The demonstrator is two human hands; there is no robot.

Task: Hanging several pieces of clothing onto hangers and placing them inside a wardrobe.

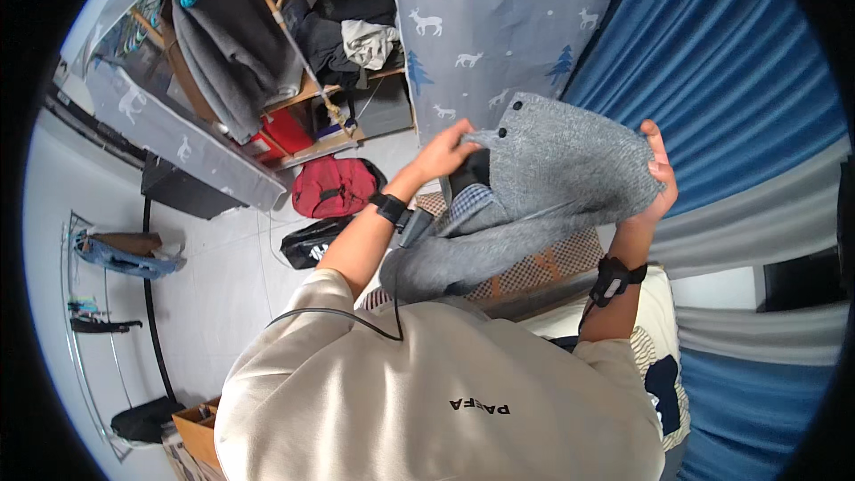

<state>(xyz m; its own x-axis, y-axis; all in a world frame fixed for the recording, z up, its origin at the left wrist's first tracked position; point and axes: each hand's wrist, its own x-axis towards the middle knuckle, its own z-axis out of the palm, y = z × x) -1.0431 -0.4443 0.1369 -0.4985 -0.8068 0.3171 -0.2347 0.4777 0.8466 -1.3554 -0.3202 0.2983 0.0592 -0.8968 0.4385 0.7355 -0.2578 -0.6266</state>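
A grey knitted garment point(561, 160) with black buttons hangs between my two hands in front of me. My left hand point(451, 147) pinches a thin edge of it near the buttons. On the far side, my right hand point(658, 180) grips the garment's right edge, with fingers up and partly behind the cloth. A long grey part of the garment droops toward my chest at the lower left. Blue checked cloth point(471, 200) shows beside the garment, below my left hand.
A wardrobe with hanging clothes point(227, 40) and shelves of folded clothes point(371, 43) stands ahead left. A red backpack point(334, 187) and a black bag point(307, 244) lie on the floor. Blue curtains point(721, 80) hang at right, near a bed point(658, 294) with clothes.
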